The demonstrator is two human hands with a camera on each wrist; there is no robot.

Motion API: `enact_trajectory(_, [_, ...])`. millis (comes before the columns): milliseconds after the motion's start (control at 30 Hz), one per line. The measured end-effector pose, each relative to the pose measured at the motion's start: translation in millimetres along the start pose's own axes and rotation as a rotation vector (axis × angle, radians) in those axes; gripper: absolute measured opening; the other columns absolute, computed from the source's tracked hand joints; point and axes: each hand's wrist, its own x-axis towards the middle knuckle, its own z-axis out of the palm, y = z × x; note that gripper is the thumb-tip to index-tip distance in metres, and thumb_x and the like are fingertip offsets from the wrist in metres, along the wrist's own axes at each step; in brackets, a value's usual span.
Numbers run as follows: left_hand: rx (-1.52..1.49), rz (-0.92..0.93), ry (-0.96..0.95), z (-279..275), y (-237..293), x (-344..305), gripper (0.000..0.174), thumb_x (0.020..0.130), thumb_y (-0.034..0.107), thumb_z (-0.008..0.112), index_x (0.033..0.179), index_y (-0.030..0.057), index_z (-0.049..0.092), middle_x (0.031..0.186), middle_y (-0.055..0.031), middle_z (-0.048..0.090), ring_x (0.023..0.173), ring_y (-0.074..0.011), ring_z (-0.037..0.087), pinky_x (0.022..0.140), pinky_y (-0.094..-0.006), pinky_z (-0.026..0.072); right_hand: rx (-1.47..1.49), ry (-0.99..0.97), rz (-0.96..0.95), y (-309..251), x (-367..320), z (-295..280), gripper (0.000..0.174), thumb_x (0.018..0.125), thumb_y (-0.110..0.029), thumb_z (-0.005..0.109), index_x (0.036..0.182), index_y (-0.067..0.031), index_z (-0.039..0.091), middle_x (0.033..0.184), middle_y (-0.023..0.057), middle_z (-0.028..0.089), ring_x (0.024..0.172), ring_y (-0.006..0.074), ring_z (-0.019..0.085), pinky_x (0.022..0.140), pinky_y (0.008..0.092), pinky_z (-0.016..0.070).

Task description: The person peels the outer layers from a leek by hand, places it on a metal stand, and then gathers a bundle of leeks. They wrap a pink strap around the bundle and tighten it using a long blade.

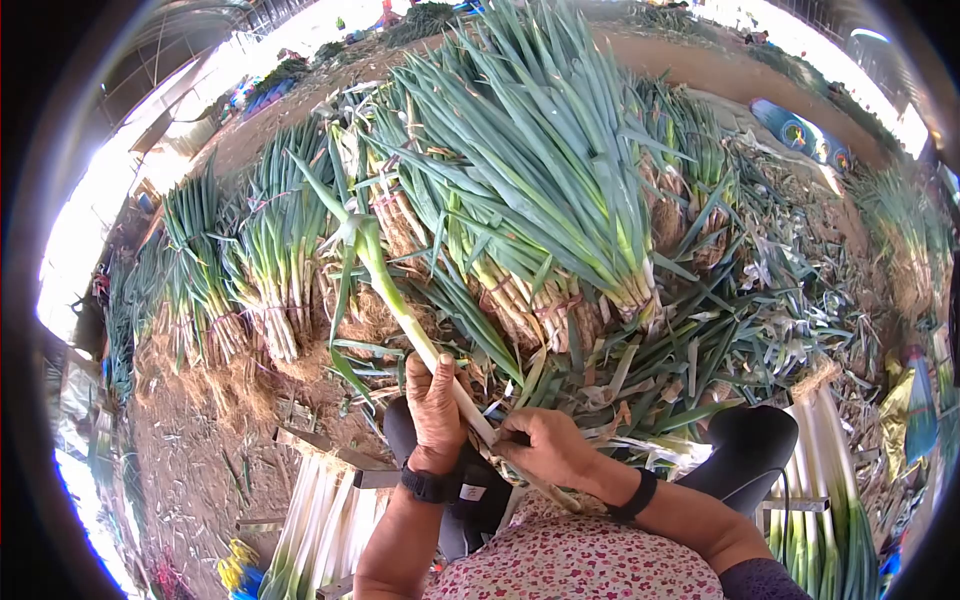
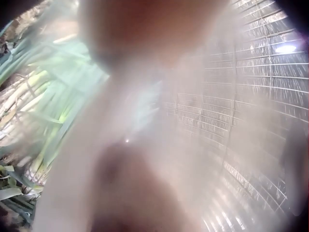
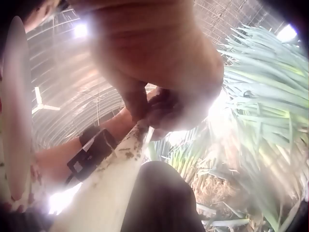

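In the head view a long leek (image 1: 395, 300) runs from its green leaves at upper left down to its white stalk over my lap. My left hand (image 1: 435, 400) grips the white stalk with its fingers curled round it. Just to its right, my right hand (image 1: 528, 440) pinches the lower stalk or its outer skin. The right wrist view shows the right hand (image 3: 154, 113) close up, pinching the top of the soiled white stalk (image 3: 111, 179), with the left wrist's black band (image 3: 91, 150) behind. The left wrist view is a blur of the left hand (image 2: 135, 145) against greenhouse roofing.
Big heaps of bundled leeks (image 1: 530, 200) lie ahead, with more bundles (image 1: 270, 260) to the left on dirt. Trimmed leaf scraps (image 1: 780, 300) cover the ground at right. White cleaned leeks fill racks at lower left (image 1: 320, 520) and lower right (image 1: 820, 500). A black boot (image 1: 750, 440) stands by my right arm.
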Motion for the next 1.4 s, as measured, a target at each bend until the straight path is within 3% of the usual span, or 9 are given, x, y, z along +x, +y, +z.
enact_trajectory(300, [0.074, 0.02, 0.196, 7, -12, 9, 0.016, 0.086, 0.019, 0.062, 0.083, 0.0143, 0.046, 0.068, 0.0022, 0.046, 0.055, -0.0079, 0.047, 0.045, -0.0196, 0.039, -0.06, -0.039, -0.22, -4, 1, -15, 0.019, 0.076, -0.016, 0.066, 0.077, -0.0025, 0.053, 0.075, 0.0106, 0.057, 0.07, 0.0302, 0.057, 0.062, 0.0342, 0.0466])
enact_trajectory(400, [0.02, -0.012, 0.229, 3, -11, 15, 0.017, 0.084, 0.015, 0.065, 0.084, 0.0128, 0.049, 0.07, 0.0029, 0.05, 0.056, -0.0078, 0.048, 0.049, -0.0209, 0.0418, 0.127, 0.038, -0.325, 9, -2, -12, 0.016, 0.078, -0.011, 0.064, 0.076, -0.0018, 0.051, 0.073, 0.0067, 0.056, 0.066, 0.0229, 0.056, 0.061, 0.0316, 0.0457])
enact_trajectory(500, [-0.01, -0.024, 0.237, -11, -11, 27, 0.018, 0.084, 0.017, 0.065, 0.085, 0.0126, 0.048, 0.067, 0.0016, 0.048, 0.053, -0.0088, 0.048, 0.047, -0.0214, 0.0409, 1.025, -0.182, 0.195, 16, -19, -13, 0.012, 0.079, -0.006, 0.061, 0.083, -0.0032, 0.05, 0.083, 0.0023, 0.056, 0.066, 0.0145, 0.055, 0.058, 0.0282, 0.0435])
enact_trajectory(600, [0.018, 0.027, 0.289, -30, -8, 40, 0.018, 0.083, 0.018, 0.066, 0.086, 0.0128, 0.048, 0.064, 0.0004, 0.048, 0.049, -0.0099, 0.047, 0.041, -0.0212, 0.039, 0.882, -0.328, 0.316, 31, -33, -45, 0.012, 0.08, -0.009, 0.061, 0.08, -0.0034, 0.051, 0.08, -0.002, 0.055, 0.07, 0.0101, 0.054, 0.06, 0.0266, 0.044])
enact_trajectory(767, [0.072, 0.139, 0.423, -56, 34, 54, 0.019, 0.084, 0.021, 0.065, 0.088, 0.0134, 0.047, 0.067, 0.0011, 0.049, 0.052, -0.0088, 0.048, 0.043, -0.0203, 0.0411, -0.504, -0.813, 0.333, 69, -63, -77, 0.026, 0.08, -0.029, 0.06, 0.087, -0.004, 0.059, 0.077, 0.0079, 0.062, 0.069, 0.0229, 0.059, 0.066, 0.0324, 0.0477])
enact_trajectory(867, [0.055, 0.17, 0.282, -84, 44, 64, 0.022, 0.086, 0.029, 0.063, 0.09, 0.0139, 0.047, 0.07, 0.0014, 0.047, 0.057, -0.008, 0.048, 0.045, -0.0196, 0.0412, -0.616, -0.639, 0.283, 89, -86, -76, 0.035, 0.08, -0.035, 0.06, 0.099, -0.0061, 0.062, 0.091, 0.0129, 0.064, 0.079, 0.0312, 0.061, 0.071, 0.0363, 0.0481])
enact_trajectory(1100, [-0.018, 0.042, 0.167, -36, 35, 36, 0.046, 0.084, 0.05, 0.057, 0.109, 0.0119, 0.051, 0.074, 0.0006, 0.049, 0.059, -0.0088, 0.049, 0.046, -0.0201, 0.0412, 0.231, -0.139, 0.09, 19, -13, -13, 0.055, 0.081, -0.038, 0.063, 0.119, -0.0004, 0.052, 0.107, 0.0171, 0.06, 0.101, 0.0293, 0.058, 0.084, 0.0364, 0.0451])
enact_trajectory(1300, [-0.055, -0.093, 0.028, -14, 4, 14, 0.048, 0.089, 0.052, 0.047, 0.106, 0.0075, 0.052, 0.07, -0.0004, 0.05, 0.052, -0.0099, 0.045, 0.042, -0.0216, 0.0384, 0.357, -0.333, 0.185, 6, -2, 15, 0.039, 0.084, -0.031, 0.06, 0.106, 0.0006, 0.056, 0.08, 0.014, 0.063, 0.076, 0.0195, 0.064, 0.065, 0.0321, 0.048])
enact_trajectory(1400, [-0.006, -0.193, -0.004, -12, 0, 9, 0.047, 0.09, 0.049, 0.046, 0.108, 0.0056, 0.051, 0.07, -0.0007, 0.05, 0.055, -0.0103, 0.047, 0.048, -0.0233, 0.0417, 0.381, -0.164, 0.149, 18, -11, 23, 0.029, 0.086, -0.027, 0.057, 0.096, 0.0001, 0.058, 0.071, 0.0113, 0.062, 0.063, 0.0185, 0.064, 0.058, 0.031, 0.0476])
